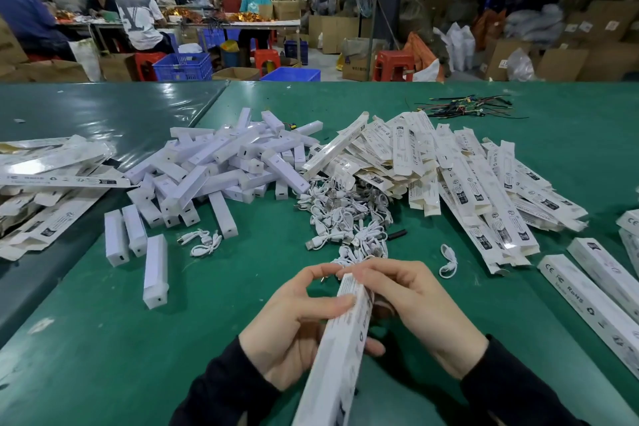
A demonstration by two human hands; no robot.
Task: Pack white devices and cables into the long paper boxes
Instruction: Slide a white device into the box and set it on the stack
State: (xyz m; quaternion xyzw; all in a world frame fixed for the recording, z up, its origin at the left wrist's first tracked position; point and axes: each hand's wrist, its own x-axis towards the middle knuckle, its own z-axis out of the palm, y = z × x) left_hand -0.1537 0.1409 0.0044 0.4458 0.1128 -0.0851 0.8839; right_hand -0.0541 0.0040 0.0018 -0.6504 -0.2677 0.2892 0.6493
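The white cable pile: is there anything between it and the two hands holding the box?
Nothing visible blocks it. The cable pile lies just beyond the left hand and the right hand, which both grip the long paper box. Only bare green table and loose cables lie around them.

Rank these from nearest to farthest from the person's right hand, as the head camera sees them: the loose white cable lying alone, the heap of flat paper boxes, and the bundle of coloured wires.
Measured from the right hand:
1. Loose white cable, just above the hand, slightly right.
2. Heap of flat paper boxes, farther up the table, centre-right.
3. Bundle of coloured wires, near the table's far edge.
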